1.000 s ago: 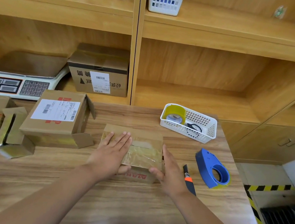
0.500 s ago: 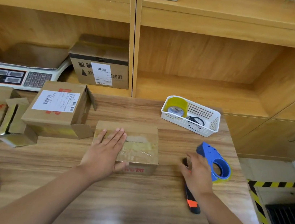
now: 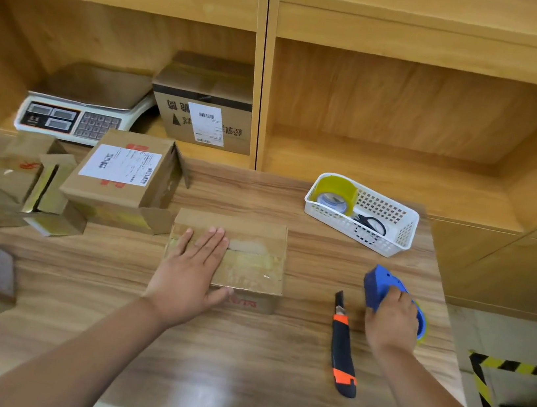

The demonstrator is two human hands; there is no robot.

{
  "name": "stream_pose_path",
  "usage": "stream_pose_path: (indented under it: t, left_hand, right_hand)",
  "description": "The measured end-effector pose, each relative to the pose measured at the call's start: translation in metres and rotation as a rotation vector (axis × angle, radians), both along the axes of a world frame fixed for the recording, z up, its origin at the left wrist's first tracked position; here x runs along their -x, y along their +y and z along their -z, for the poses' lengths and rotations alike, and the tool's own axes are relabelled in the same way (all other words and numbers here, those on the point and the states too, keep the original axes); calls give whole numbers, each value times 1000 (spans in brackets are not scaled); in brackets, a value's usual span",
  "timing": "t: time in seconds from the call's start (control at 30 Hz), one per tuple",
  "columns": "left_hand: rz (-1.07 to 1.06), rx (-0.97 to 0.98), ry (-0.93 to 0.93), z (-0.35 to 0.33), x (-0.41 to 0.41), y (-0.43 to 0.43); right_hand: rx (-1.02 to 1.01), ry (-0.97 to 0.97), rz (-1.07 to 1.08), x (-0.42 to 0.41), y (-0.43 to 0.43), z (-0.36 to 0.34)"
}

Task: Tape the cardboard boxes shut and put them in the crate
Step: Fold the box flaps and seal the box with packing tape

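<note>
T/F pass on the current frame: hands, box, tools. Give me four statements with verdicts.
1. The left hand lies flat on the small cardboard box. True.
2. The right hand holds the utility knife. False: it grips the blue tape dispenser; the knife lies untouched on the table beside it.
3. A tape roll sits in the white basket. True.
4. The scale stands on the table next to the basket. False: it is in the shelf bay at the far left.
</note>
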State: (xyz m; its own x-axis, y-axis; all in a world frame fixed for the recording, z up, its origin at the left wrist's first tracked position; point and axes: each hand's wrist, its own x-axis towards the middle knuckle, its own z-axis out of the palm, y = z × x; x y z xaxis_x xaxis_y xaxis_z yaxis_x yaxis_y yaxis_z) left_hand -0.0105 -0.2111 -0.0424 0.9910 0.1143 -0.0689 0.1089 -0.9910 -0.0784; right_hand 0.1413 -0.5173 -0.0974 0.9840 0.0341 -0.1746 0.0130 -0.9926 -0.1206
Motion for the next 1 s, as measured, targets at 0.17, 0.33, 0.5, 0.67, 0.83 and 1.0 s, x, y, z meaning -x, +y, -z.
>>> stream_pose_path:
  t: [0.17, 0.33, 0.5, 0.67, 0.83, 1.0]
  left_hand:
    - [47, 10, -20, -2, 7, 1]
    - [73, 7, -28, -5, 13, 4]
    - [74, 9, -28, -4, 14, 6]
    - [107, 54, -15, -6, 13, 12]
    - [35, 389, -11, -2, 7, 27]
    - [-138, 840, -218, -34, -5, 29]
  right_hand:
    - [-45, 78, 66, -2, -8, 0]
    - [-50, 77, 48, 1, -16, 4]
    - [-194, -3, 153, 5, -15, -4]
    - [-624, -11, 123, 17, 6, -29]
    - [-1073, -22, 211, 30, 45, -71]
    - [-1436, -38, 267, 44, 79, -111]
